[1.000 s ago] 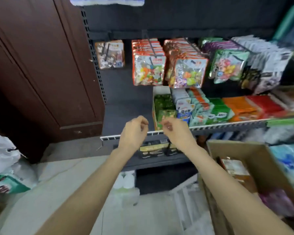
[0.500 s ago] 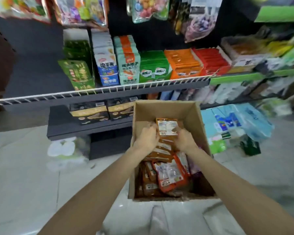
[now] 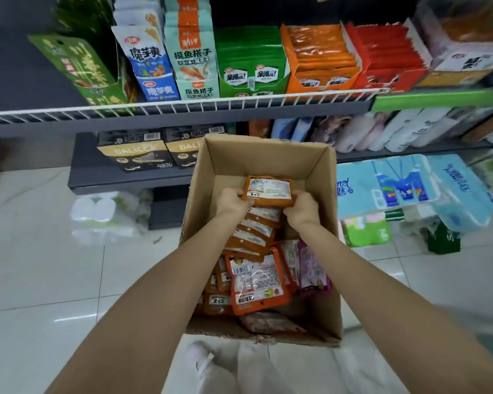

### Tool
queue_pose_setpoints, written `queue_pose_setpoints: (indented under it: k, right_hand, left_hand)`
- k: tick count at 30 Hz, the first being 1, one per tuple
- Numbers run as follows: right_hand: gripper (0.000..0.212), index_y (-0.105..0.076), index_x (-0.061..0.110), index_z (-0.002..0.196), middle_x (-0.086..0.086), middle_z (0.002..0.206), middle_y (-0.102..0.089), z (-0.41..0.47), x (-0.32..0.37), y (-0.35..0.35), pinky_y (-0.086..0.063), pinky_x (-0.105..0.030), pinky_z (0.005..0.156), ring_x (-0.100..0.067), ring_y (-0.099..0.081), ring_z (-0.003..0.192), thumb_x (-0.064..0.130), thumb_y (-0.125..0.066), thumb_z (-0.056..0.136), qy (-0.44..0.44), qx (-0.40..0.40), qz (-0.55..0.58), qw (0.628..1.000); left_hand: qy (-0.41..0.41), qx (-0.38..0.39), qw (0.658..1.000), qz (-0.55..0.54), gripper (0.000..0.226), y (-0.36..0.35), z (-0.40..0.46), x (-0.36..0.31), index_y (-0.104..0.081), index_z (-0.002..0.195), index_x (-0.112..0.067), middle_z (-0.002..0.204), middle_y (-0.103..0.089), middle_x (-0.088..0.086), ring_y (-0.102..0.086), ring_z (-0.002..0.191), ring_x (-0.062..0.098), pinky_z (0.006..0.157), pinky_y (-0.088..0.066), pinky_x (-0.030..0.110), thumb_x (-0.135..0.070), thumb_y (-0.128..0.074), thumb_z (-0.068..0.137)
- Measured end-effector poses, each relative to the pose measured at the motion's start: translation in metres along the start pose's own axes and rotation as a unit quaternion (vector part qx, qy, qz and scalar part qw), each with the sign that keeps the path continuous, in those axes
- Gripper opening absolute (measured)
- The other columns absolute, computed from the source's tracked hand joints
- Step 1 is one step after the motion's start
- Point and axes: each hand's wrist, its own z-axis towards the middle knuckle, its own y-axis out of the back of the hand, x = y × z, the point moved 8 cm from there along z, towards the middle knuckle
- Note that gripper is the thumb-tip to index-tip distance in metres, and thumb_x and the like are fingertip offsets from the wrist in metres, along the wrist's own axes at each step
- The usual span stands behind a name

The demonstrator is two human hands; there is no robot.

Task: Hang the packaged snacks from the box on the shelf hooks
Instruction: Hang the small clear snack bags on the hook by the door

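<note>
Nearest to me, both forearms reach forward and down into the cardboard box, which stands open-topped on the tiled floor in front of the shelf.

In the near half of the box I see loose snack packets: orange ones face up with barcodes showing, and a purple one against the right wall.

Further in, my left hand has its fingers curled round the left end of an orange stack of packets; my right hand grips the right end the same way. Both are closed on the stack, held between them, back label up, over a row of similar orange packets standing overlapped below it. I cannot tell how many packets are in the grip.

Beyond the box, a low dark shelf carries two black-and-gold cartons. To the right, light-blue tissue packs lie on the floor.

Farthest, the wire-fronted shelf holds display boxes in a row: green, blue-white, teal, green, orange, red.
</note>
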Motion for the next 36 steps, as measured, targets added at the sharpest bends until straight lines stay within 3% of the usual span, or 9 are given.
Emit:
queue_pose_setpoints:
  k: [5, 9, 14, 20, 22, 27, 31, 33, 36]
  right_hand:
    - [0.02, -0.07, 0.005, 0.106, -0.015, 0.106, -0.068, -0.002, 0.023, 0.023, -0.045, -0.027, 0.08, -0.028, -0.063, 0.099, 0.013, -0.06, 0.09, 0.079, -0.038, -0.072, 0.994]
    - [0.025, -0.068, 0.014, 0.096, -0.006, 0.104, -0.058, -0.022, 0.057, 0.05, -0.037, -0.026, 0.064, -0.023, -0.06, 0.087, 0.029, -0.048, 0.097, 0.167, -0.094, -0.148, 0.97]
    - [0.025, -0.071, 0.007, 0.096, -0.008, 0.095, -0.062, -0.045, 0.111, 0.086, -0.03, -0.02, 0.066, -0.016, -0.053, 0.082, 0.024, -0.053, 0.094, 0.275, -0.089, -0.038, 0.957]
    - [0.015, -0.073, 0.006, 0.092, 0.003, 0.079, -0.066, -0.087, 0.208, 0.12, -0.039, -0.004, 0.06, -0.003, -0.056, 0.069, 0.018, -0.068, 0.085, 0.322, -0.1, 0.097, 0.936]
    - [0.018, -0.073, 0.006, 0.099, 0.006, 0.083, -0.064, -0.104, 0.246, 0.116, -0.04, -0.006, 0.064, -0.006, -0.058, 0.075, 0.017, -0.067, 0.085, 0.351, -0.095, 0.102, 0.926]
    - [0.023, -0.072, 0.007, 0.105, 0.005, 0.091, -0.067, -0.145, 0.343, 0.084, -0.045, -0.018, 0.077, -0.006, -0.059, 0.084, 0.019, -0.065, 0.087, 0.401, -0.075, 0.108, 0.906]
    - [0.022, -0.071, 0.007, 0.106, 0.002, 0.092, -0.071, -0.166, 0.417, 0.044, -0.043, -0.01, 0.063, -0.009, -0.062, 0.079, 0.018, -0.063, 0.089, 0.411, -0.071, 0.121, 0.901]
    - [0.021, -0.072, 0.007, 0.105, -0.002, 0.094, -0.072, -0.17, 0.448, 0.024, -0.048, -0.016, 0.064, -0.01, -0.063, 0.077, 0.018, -0.062, 0.089, 0.399, -0.071, 0.142, 0.903]
    - [0.019, -0.071, 0.006, 0.104, 0.003, 0.092, -0.067, -0.18, 0.496, -0.005, -0.043, -0.01, 0.07, -0.006, -0.058, 0.08, 0.013, -0.06, 0.09, 0.412, -0.067, 0.172, 0.892]
  left_hand:
    - [0.006, -0.058, 0.997, -0.048, 0.039, 0.023, 0.003, -0.012, -0.058, 0.125, -0.006, 0.123, -0.062, 0.012, -0.059, 0.111, 0.023, 0.094, -0.046, 0.03, -0.014, -0.066, 0.087]
    - [-0.084, -0.069, 0.992, -0.057, 0.038, 0.055, -0.012, -0.04, -0.061, 0.122, -0.008, 0.118, -0.065, 0.005, -0.059, 0.11, 0.018, 0.099, -0.044, 0.03, -0.025, -0.065, 0.088]
    - [-0.245, -0.148, 0.958, 0.02, 0.013, 0.119, -0.058, -0.087, -0.067, 0.092, -0.011, 0.095, -0.068, 0.005, -0.061, 0.087, 0.016, 0.072, -0.037, 0.016, -0.023, -0.065, 0.088]
    - [-0.292, -0.167, 0.927, -0.164, 0.029, 0.213, -0.113, -0.102, -0.047, 0.066, -0.015, 0.069, -0.061, 0.01, -0.055, 0.058, 0.008, 0.063, -0.045, 0.035, -0.017, -0.07, 0.083]
    - [-0.289, -0.18, 0.915, -0.218, 0.03, 0.253, -0.127, -0.097, -0.047, 0.065, -0.015, 0.061, -0.056, 0.004, -0.049, 0.048, 0.004, 0.054, -0.041, 0.03, -0.014, -0.073, 0.08]
    - [-0.286, -0.203, 0.878, -0.327, 0.034, 0.355, -0.15, -0.069, -0.05, 0.056, -0.021, 0.058, -0.05, 0.01, -0.044, 0.048, 0.021, 0.049, -0.034, 0.029, -0.017, -0.071, 0.083]
    - [-0.293, -0.239, 0.846, -0.375, 0.027, 0.442, -0.157, -0.043, -0.055, 0.061, -0.018, 0.053, -0.057, -0.01, -0.049, 0.049, 0.004, 0.05, -0.04, 0.02, -0.017, -0.067, 0.086]
    - [-0.299, -0.264, 0.831, -0.387, 0.028, 0.49, -0.156, -0.029, -0.057, 0.06, -0.021, 0.048, -0.054, -0.014, -0.046, 0.048, 0.002, 0.048, -0.035, 0.021, -0.016, -0.067, 0.085]
    - [-0.327, -0.333, 0.813, -0.348, 0.025, 0.558, -0.158, -0.012, -0.056, 0.063, -0.017, 0.046, -0.055, -0.015, -0.046, 0.048, -0.003, 0.052, -0.039, 0.016, -0.01, -0.068, 0.084]
